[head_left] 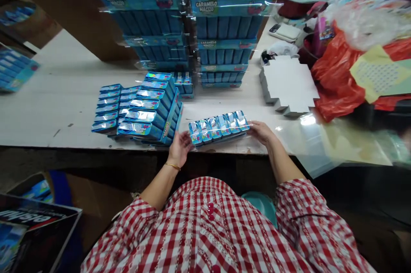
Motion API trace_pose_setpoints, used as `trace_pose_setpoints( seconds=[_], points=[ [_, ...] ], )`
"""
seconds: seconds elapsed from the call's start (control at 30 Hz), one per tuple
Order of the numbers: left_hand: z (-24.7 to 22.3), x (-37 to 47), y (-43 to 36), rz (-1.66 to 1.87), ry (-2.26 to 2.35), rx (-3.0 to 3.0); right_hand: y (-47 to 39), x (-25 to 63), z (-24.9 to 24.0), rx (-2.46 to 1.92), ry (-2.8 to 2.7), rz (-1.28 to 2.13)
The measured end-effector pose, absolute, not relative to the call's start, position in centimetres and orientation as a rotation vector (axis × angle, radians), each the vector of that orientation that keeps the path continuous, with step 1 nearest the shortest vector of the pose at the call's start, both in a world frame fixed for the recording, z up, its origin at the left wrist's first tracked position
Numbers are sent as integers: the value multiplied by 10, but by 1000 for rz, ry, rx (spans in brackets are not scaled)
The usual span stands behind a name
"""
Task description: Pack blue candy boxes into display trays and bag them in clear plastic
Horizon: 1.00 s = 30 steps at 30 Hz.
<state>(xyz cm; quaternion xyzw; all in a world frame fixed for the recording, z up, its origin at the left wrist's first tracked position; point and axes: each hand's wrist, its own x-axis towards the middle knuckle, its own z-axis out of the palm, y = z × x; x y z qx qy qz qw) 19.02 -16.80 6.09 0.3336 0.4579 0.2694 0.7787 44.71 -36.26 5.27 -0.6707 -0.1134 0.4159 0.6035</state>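
Observation:
Between my two hands, at the table's front edge, is a display pack of blue candy boxes, several boxes side by side under shiny clear film. My left hand, with a thin bracelet at the wrist, has its curled fingers at the pack's left end. At the right end, my right hand grips the film-covered edge with fingers and thumb. Just left of my left hand stand stacked blue boxes, with an open-faced blue display tray on its side against them.
Tall stacks of wrapped "Caramelo Macizo" packs rise behind. Flat white die-cut cardboard is piled to the right, beside red plastic bags and a clear plastic sheet. Cartons stand below left.

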Motion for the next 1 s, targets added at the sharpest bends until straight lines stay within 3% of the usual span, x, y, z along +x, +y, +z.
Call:
trace_pose_setpoints(
  seconds=[0.23,0.63,0.83,1.0],
  points=[
    [33,184,-167,422,953,950,-358,451,47,-1801,-744,965],
    [30,179,-153,522,884,1511,-350,457,47,-1927,-1010,877],
    [46,174,-165,501,917,1184,-353,449,60,-1843,-628,907],
    [80,183,-173,706,924,1145,-354,439,79,-1586,-359,835]
  ],
)
